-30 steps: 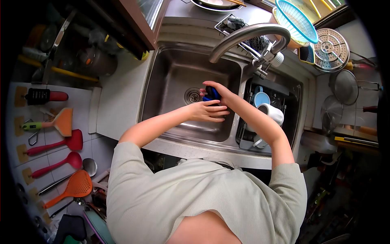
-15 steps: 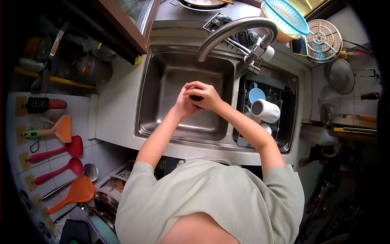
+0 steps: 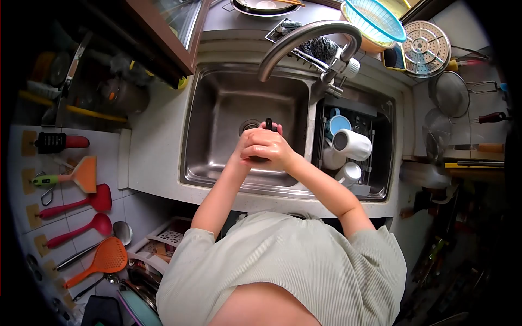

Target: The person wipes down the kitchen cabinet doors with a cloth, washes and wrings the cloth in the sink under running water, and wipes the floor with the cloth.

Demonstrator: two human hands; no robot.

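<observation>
Over the left basin of the steel sink (image 3: 217, 103), both hands are pressed together around a dark object (image 3: 268, 124). Its black end sticks up past the fingers, and the rest is mostly covered. My right hand (image 3: 272, 148) lies on top with its fingers wrapped over. My left hand (image 3: 246, 146) is closed against the object from the left side, partly hidden by the right. The drain (image 3: 249, 126) shows just beyond the hands.
A curved faucet (image 3: 310, 30) arches over the sink's far side. The right basin holds a rack with a blue cup (image 3: 338, 125) and white mugs (image 3: 353, 145). Utensils such as an orange skimmer (image 3: 110, 255) hang at left. A blue basket (image 3: 375, 19) stands at the back right.
The hands came together from a looser hold with spread fingers, moved left, then slightly down in view. The blue part of the object is now out of sight. The camera view has shifted.
</observation>
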